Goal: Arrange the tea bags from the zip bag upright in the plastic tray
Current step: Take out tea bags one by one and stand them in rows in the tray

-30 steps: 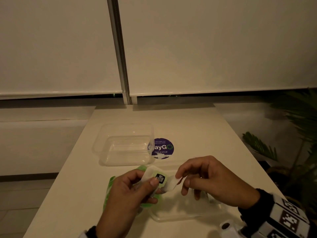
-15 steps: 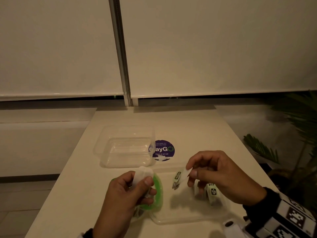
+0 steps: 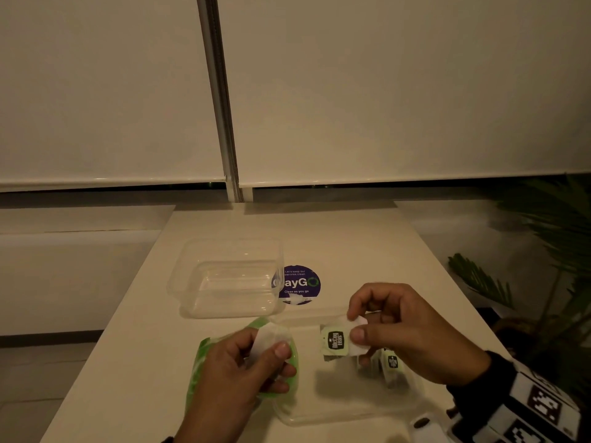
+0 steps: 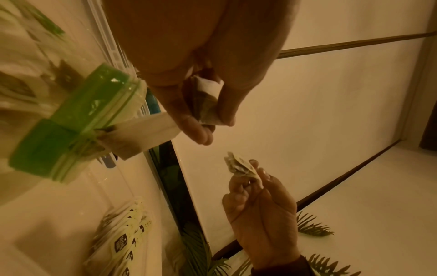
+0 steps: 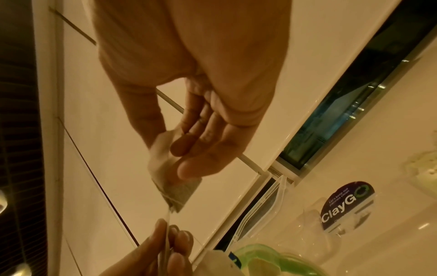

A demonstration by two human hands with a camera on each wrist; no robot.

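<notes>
My right hand point(image 3: 355, 326) pinches a tea bag point(image 3: 334, 342) with a green label between thumb and fingers, above the shallow clear plastic tray point(image 3: 335, 417) near me. A few tea bags point(image 3: 391, 362) stand upright in that tray, partly hidden under the right hand. My left hand point(image 3: 268, 345) pinches a second white tea bag point(image 3: 265, 335) and also holds the green zip bag point(image 3: 200, 372) against the table. In the left wrist view, more tea bags show through the zip bag point(image 4: 71, 121). The right wrist view shows the pinched tea bag point(image 5: 175, 179) hanging from my fingers.
A deeper clear plastic container point(image 3: 227, 276) stands behind the zip bag. Beside it on the white table point(image 3: 351, 238) is a round purple sticker point(image 3: 299, 284). Plant leaves point(image 3: 479, 279) reach in past the table's right edge.
The right hand drew one tea bag away from the left hand and carried it right, over the near tray, turning its label up. The left hand kept another tea bag and the zip bag.
</notes>
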